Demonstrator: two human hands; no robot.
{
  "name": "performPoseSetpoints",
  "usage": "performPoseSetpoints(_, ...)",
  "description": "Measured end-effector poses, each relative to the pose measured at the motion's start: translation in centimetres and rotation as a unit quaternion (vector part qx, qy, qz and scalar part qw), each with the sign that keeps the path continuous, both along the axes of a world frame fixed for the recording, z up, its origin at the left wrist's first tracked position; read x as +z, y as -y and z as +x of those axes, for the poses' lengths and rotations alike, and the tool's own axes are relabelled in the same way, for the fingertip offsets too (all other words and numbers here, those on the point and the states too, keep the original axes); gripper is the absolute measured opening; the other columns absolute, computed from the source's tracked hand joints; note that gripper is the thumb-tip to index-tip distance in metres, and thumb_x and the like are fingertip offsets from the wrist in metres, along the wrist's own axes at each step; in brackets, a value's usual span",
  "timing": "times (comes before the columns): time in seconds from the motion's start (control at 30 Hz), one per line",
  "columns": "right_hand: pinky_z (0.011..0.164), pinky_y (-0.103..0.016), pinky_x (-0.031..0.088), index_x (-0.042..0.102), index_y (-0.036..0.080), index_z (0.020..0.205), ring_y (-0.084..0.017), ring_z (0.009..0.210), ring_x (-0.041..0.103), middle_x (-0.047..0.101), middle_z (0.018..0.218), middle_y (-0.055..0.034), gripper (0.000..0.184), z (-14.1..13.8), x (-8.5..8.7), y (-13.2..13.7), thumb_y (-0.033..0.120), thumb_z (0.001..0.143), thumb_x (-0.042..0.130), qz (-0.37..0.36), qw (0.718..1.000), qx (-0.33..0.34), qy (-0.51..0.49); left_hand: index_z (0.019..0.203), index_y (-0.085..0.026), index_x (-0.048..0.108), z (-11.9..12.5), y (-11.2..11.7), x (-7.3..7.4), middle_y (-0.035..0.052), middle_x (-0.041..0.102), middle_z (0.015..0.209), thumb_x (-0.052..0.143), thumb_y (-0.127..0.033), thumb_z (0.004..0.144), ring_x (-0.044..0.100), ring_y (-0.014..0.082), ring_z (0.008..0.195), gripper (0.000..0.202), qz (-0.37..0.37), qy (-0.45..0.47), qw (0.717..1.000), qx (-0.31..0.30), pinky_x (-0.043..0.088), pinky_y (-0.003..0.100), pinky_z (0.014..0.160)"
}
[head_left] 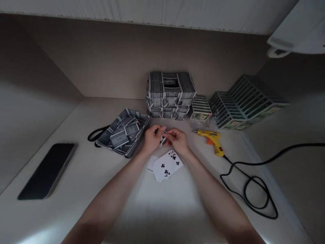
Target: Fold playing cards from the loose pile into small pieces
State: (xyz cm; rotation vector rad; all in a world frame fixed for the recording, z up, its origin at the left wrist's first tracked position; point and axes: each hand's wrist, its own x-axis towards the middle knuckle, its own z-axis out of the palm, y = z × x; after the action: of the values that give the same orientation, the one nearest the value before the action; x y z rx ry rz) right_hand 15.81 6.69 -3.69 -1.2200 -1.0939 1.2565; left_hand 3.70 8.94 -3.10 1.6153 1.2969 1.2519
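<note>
Both hands meet over the middle of the table, pinching one playing card [162, 139] between them. My left hand [152, 136] grips its left side, and my right hand [177, 139] has its fingers closed on the right side. The card looks bent or folded, though the fingers hide much of it. Just below the hands lie several loose playing cards [167, 166] face up, with a four of clubs on top. Left of my left hand stands a tray made of playing cards [128, 153], holding several folded card pieces [119, 139].
Behind the hands stands a box-like stack built of cards [154, 83]. Boxed card decks [230, 108] are piled at the right. A yellow glue gun [213, 139] lies right of my right hand, its black cable [254, 162] coiled nearby. A phone [48, 171] rests at the left.
</note>
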Motion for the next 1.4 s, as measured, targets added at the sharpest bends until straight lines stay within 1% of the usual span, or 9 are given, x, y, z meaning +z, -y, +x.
performPoseSetpoints(0.07, 0.039, -0.02, 0.044, 0.058, 0.017, 0.067, -0.01, 0.036, 0.053, 0.06, 0.045, 0.0035, 0.026, 0.11, 0.4, 0.03, 0.039, 0.062, 0.07, -0.006, 1.0, 0.018, -0.018, 0.061, -0.015, 0.055, -0.03, 0.02, 0.11, -0.0036, 0.05, 0.056, 0.053, -0.033, 0.077, 0.044, 0.0086, 0.056, 0.025, -0.007, 0.014, 1.0, -0.006, 0.033, 0.02, 0.054)
performPoseSetpoints(0.17, 0.039, -0.021, 0.044, 0.057, 0.016, 0.068, -0.011, 0.036, 0.054, 0.059, 0.044, 0.0031, 0.028, 0.26, 0.68, 0.01, 0.042, 0.064, 0.067, -0.012, 0.999, 0.036, -0.027, 0.063, -0.015, 0.057, -0.02, 0.06, 0.2, -0.0028, 0.054, 0.058, 0.055, -0.033, 0.076, 0.045, 0.009, 0.057, 0.023, -0.016, 0.028, 0.999, -0.009, 0.035, 0.021, 0.055)
performPoseSetpoints(0.43, 0.035, -0.019, 0.04, 0.055, 0.017, 0.066, -0.009, 0.031, 0.048, 0.056, 0.04, 0.0053, 0.024, 0.2, 0.02, -0.16, 0.039, 0.066, 0.065, -0.008, 1.0, 0.019, -0.009, 0.061, -0.015, 0.057, 0.1, 0.16, 0.38, -0.003, 0.054, 0.057, 0.056, -0.032, 0.075, 0.046, 0.009, 0.056, 0.022, -0.013, 0.013, 1.0, -0.007, 0.034, 0.021, 0.054)
performPoseSetpoints(0.67, 0.037, -0.021, 0.042, 0.056, 0.018, 0.069, -0.011, 0.034, 0.052, 0.057, 0.041, 0.0044, 0.021, 0.18, -0.08, -0.06, 0.039, 0.069, 0.06, -0.02, 1.0, 0.022, 0.009, 0.057, -0.015, 0.054, 0.01, 0.13, 0.18, -0.0043, 0.048, 0.053, 0.057, -0.034, 0.075, 0.042, 0.0083, 0.053, 0.026, -0.008, 0.003, 1.0, -0.001, 0.031, 0.021, 0.052)
performPoseSetpoints(0.8, 0.037, -0.022, 0.043, 0.055, 0.018, 0.068, -0.012, 0.034, 0.053, 0.057, 0.041, 0.0043, 0.022, 0.17, -0.18, -0.16, 0.039, 0.067, 0.063, -0.018, 1.0, 0.02, -0.002, 0.059, -0.015, 0.055, -0.01, 0.11, 0.16, -0.0039, 0.05, 0.054, 0.056, -0.034, 0.075, 0.042, 0.0085, 0.054, 0.025, -0.016, 0.014, 1.0, -0.004, 0.032, 0.021, 0.052)
performPoseSetpoints(0.97, 0.037, -0.021, 0.042, 0.054, 0.019, 0.066, -0.011, 0.033, 0.052, 0.056, 0.041, 0.0049, 0.022, 0.18, -0.02, -0.14, 0.038, 0.066, 0.064, -0.015, 0.999, 0.026, -0.012, 0.059, -0.015, 0.055, 0.02, 0.13, 0.2, -0.0042, 0.049, 0.053, 0.056, -0.035, 0.075, 0.041, 0.0082, 0.052, 0.025, -0.033, 0.024, 0.999, -0.011, 0.032, 0.021, 0.05)
performPoseSetpoints(1.2, 0.036, -0.021, 0.042, 0.053, 0.019, 0.063, -0.01, 0.033, 0.051, 0.056, 0.04, 0.005, 0.021, 0.17, 0.48, 0.09, 0.037, 0.066, 0.063, -0.019, 1.0, 0.025, -0.002, 0.059, -0.015, 0.055, -0.03, 0.2, 0.25, -0.0041, 0.049, 0.052, 0.055, -0.036, 0.075, 0.041, 0.0084, 0.052, 0.027, -0.028, 0.019, 0.999, -0.013, 0.032, 0.021, 0.051)
performPoseSetpoints(1.4, 0.035, -0.021, 0.041, 0.05, 0.021, 0.06, -0.01, 0.032, 0.049, 0.056, 0.039, 0.0057, 0.021, 0.14, 0.49, 0.08, 0.037, 0.066, 0.063, -0.019, 0.999, 0.029, 0.002, 0.057, -0.016, 0.053, -0.03, 0.39, 0.44, -0.0041, 0.047, 0.051, 0.055, -0.037, 0.075, 0.04, 0.0084, 0.051, 0.028, -0.029, 0.019, 0.999, -0.007, 0.031, 0.021, 0.049)
